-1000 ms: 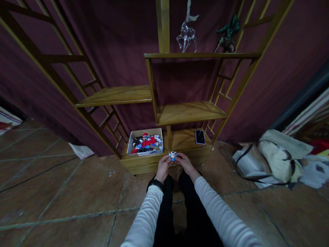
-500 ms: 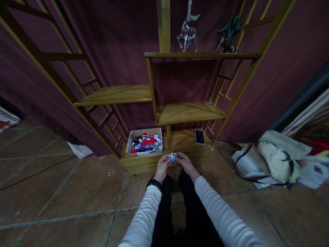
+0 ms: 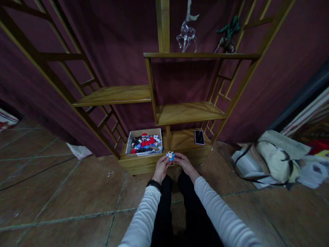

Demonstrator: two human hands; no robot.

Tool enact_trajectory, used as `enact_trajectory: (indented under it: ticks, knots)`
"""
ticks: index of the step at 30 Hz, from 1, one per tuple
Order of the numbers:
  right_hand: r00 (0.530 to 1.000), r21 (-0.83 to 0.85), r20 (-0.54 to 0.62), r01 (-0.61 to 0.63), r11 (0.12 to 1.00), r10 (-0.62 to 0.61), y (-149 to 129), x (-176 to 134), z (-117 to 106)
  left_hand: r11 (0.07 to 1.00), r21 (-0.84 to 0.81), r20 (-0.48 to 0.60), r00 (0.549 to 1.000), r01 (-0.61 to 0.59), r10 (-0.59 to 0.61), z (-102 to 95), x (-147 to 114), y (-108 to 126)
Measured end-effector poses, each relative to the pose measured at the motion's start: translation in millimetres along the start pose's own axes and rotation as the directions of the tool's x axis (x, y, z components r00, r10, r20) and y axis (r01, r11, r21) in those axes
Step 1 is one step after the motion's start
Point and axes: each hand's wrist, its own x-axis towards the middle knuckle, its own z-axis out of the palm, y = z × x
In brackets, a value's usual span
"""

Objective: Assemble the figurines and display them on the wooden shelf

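A small blue and white figurine (image 3: pixel 170 156) is held in front of the low shelf, between the fingertips of both hands. My left hand (image 3: pixel 161 167) pinches it from the left, a dark band around the wrist. From the other side, my right hand (image 3: pixel 185 162) grips its right edge with thumb and fingers. Just beyond my left hand stands an open cardboard box (image 3: pixel 131 133) on the bottom shelf. Inside lie several small figurines (image 3: pixel 146 142) in red, blue, white and black, heaped together.
A phone (image 3: pixel 199 137) lies on the bottom shelf at right. Above are wooden shelves (image 3: pixel 189 113), with a clear deer figurine (image 3: pixel 187 34) and a green-brown statue (image 3: pixel 228 36) on the highest. Bags (image 3: pixel 275 157) lie on the floor at right; a cable (image 3: pixel 38 174) runs at left.
The figurine has shifted slightly left and up and turned in my fingers, so more of its white top shows. Both hands remain on it.
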Motion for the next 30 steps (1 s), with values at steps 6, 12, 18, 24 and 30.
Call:
enact_trajectory:
  ticks: [6,12,18,24,30]
  knots:
    - [1.0,0.001,-0.008,0.018,1.0,-0.018,3,1,-2,0.999,-0.035,0.007,1.0,-0.015,0.015,-2.5,1,-3]
    - [0.998,0.013,-0.046,0.047,0.999,-0.046,2,1,-1,1.0,-0.016,0.054,0.999,-0.006,0.007,-3.2,3,-3]
    - [0.997,0.043,-0.07,0.035,0.998,-0.032,0,0,0,0.999,0.04,0.094,0.995,-0.035,0.031,-2.6,6,-8]
    - [0.995,0.051,-0.093,0.048,0.998,-0.043,3,2,-1,0.981,0.115,0.07,0.986,-0.155,0.148,-1.4,8,-16]
    - [0.995,0.03,-0.086,0.05,0.998,-0.047,4,2,-1,0.924,0.235,0.04,0.953,-0.301,0.3,3.6,5,-21]
